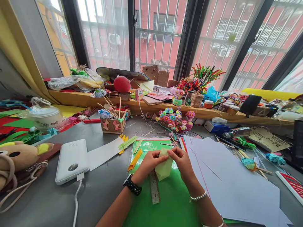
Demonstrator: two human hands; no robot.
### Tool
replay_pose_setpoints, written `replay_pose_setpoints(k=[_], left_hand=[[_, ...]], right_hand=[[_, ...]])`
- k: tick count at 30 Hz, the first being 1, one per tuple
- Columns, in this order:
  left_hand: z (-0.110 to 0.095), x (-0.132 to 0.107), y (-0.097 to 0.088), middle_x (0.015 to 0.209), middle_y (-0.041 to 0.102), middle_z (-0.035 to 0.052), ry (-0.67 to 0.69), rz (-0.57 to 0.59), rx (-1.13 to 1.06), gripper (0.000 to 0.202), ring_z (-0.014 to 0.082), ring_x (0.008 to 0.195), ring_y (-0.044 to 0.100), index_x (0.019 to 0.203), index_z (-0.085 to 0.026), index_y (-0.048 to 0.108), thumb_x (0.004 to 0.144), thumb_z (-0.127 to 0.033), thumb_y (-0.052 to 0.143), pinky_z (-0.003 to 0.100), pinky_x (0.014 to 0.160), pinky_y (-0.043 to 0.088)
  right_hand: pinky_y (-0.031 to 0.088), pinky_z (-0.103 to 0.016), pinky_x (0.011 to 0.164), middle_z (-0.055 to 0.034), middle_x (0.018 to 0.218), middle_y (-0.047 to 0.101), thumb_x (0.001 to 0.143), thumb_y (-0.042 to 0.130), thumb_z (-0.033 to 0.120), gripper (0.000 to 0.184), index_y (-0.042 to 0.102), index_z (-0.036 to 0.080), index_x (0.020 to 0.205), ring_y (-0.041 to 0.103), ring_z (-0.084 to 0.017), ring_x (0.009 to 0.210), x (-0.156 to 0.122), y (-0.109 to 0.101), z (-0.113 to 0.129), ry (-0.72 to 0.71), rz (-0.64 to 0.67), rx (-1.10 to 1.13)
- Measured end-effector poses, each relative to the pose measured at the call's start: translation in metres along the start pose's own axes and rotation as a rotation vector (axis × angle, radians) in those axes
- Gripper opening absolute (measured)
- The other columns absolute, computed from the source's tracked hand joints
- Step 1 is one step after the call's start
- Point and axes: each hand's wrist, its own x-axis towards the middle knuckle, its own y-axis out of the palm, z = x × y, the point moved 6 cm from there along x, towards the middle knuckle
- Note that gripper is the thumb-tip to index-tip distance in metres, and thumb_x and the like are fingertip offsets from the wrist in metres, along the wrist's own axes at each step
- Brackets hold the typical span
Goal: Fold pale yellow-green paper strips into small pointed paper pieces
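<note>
Okay, head view, the only one: I've got the folded pale-green paper point(164, 170) between my two hands, above the green sheet point(174, 198) on the tabletop point(101, 197). My left hand point(149, 162) grips its upper left side, thumb lying across the front. My right hand point(181, 160) pinches the upper right corner, thumb and index closed narrow on it. Neither is nearer; both sets of fingers are on the paper.

Key relation: the paper's long axis runs away from me, near upright in view, so its bulk hangs below my fingers, toward me, pointed folds at the lower end. Whether that end touches the green sheet, can't tell.

Ruler point(155, 190) lies just below and left, roughly parallel, its far end by my left hand. Orange folded strip point(134, 160) left of that hand, white sheets point(227, 176) right of the other, scissors point(173, 143) just beyond the paper.
</note>
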Motion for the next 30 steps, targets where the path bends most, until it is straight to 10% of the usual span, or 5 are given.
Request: replay_pose_setpoints(k=[30], left_hand=[[-0.006, -0.005, 0.005, 0.06, 0.056, 0.0002, -0.04, 0.112, -0.119, 0.028, 0.0098, 0.052, 0.047, 0.069, -0.012, 0.061, 0.057, -0.036, 0.064, 0.019, 0.048, 0.033]], right_hand=[[0.026, -0.021, 0.043, 0.0036, 0.051, 0.035, 0.075, 0.042, 0.04, 0.03, 0.041, 0.018, 0.055, 0.032, -0.01, 0.048, -0.001, 0.006, 0.008, -0.07, 0.038, -0.188]])
